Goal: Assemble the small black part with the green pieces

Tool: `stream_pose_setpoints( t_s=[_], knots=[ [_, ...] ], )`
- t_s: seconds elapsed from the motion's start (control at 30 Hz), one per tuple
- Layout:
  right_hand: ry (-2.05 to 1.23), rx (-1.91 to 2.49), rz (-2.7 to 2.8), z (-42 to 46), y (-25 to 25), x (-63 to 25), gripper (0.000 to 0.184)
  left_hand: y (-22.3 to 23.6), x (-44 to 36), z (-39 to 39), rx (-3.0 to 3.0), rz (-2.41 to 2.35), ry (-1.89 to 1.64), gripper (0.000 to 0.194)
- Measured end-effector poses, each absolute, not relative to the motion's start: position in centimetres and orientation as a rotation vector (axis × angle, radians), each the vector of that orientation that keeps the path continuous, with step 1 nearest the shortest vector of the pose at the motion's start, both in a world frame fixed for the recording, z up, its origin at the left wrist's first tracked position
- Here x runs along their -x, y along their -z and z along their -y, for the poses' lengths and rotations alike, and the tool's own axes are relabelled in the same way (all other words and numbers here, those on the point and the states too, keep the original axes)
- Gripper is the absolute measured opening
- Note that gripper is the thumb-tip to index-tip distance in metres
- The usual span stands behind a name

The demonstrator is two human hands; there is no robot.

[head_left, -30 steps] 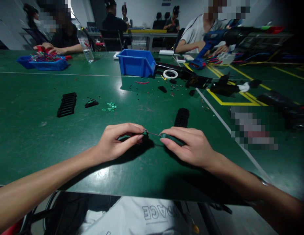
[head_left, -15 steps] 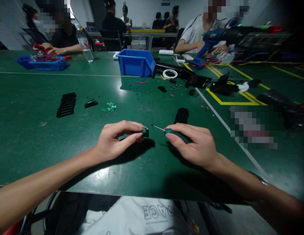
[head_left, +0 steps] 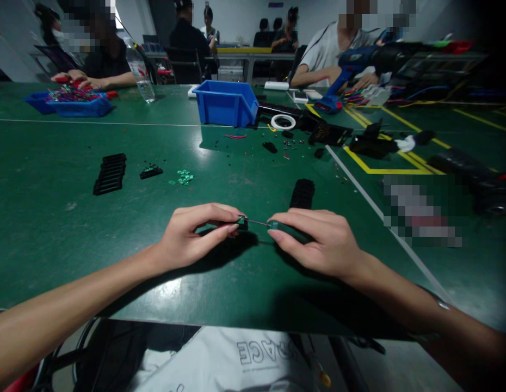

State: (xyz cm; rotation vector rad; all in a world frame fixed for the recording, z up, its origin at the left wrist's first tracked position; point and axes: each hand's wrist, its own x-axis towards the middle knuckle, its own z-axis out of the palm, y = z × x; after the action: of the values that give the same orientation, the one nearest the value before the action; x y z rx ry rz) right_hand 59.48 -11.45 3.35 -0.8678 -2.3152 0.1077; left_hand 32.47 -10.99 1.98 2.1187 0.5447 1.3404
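Pinched between the thumb and fingers of my left hand point(head_left: 199, 231) is a small black plastic part point(head_left: 244, 224) with a bit of green on it; most of it is hidden by the fingers. My right hand point(head_left: 322, 237) is wrapped round the dark green handle of a screwdriver point(head_left: 291, 231). Its thin metal shaft points left, and the tip meets the end of the black part. Just beyond my right hand lies a stack of black parts point(head_left: 302, 193). Farther left are small green pieces point(head_left: 185, 177), a black part with bits point(head_left: 150, 172) and a row of black strips point(head_left: 110, 174).
A blue bin point(head_left: 226, 103) stands mid-table, with a white tape ring point(head_left: 283, 122) and small screws near it. Blue trays of wires point(head_left: 81, 105) and a water bottle point(head_left: 144, 81) are far left. A power drill point(head_left: 338, 81) stands at far right. Other people sit across the table.
My right hand has moved slightly left and down, bringing the screwdriver tip from a gap away to the black part. My left hand has stayed nearly still.
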Motion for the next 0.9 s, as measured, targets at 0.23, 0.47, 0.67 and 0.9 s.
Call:
stream_pose_setpoints(
  t_s=[0.23, 0.47, 0.67, 0.9],
  knots=[
    [-0.076, 0.847, 2.335, 11.4, -3.1, -59.7, 0.013, -1.8, -32.4, 11.1, -2.118, -0.561, -1.308, 0.024],
    [-0.134, 0.828, 2.299, 11.5, -2.6, -59.2, 0.012, -1.3, -32.6, 11.3, -1.983, -0.616, -1.309, 0.019],
    [-0.121, 0.809, 2.144, 11.8, -3.3, -58.3, 0.010, -1.4, -33.1, 11.7, -1.999, -0.594, -1.246, 0.019],
    [-0.090, 0.973, 2.011, 11.1, -3.6, -59.0, 0.011, -1.6, -32.6, 11.0, -1.836, -0.625, -1.384, 0.015]
  ],
)
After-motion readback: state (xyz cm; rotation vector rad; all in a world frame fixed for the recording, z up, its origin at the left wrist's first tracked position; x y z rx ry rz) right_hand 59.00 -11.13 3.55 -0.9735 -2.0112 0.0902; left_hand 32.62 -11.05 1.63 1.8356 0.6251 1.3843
